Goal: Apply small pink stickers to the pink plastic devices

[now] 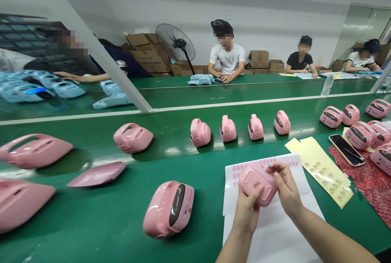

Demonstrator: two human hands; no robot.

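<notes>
I'm clamping the pink case (258,183) in my left hand (249,210) above a white sheet (270,238), my right hand (288,191) pinching a small pale piece (270,164) at its edge. The sheet is lying on the green tabletop (106,222). Beyond, 4 pink units (228,129) are standing in line; farther out, a fan (179,43) is standing beside cardboard boxes (149,59).

On the right, a phone (346,149) lies by red wrap (363,177). Farther off stands a clear bottle (327,85). Blue cases (66,88) fill the far left. Behind the far green table (171,82) are a black fan (175,43), cardboard boxes (149,58) and a seated person in a white shirt (227,58).
</notes>
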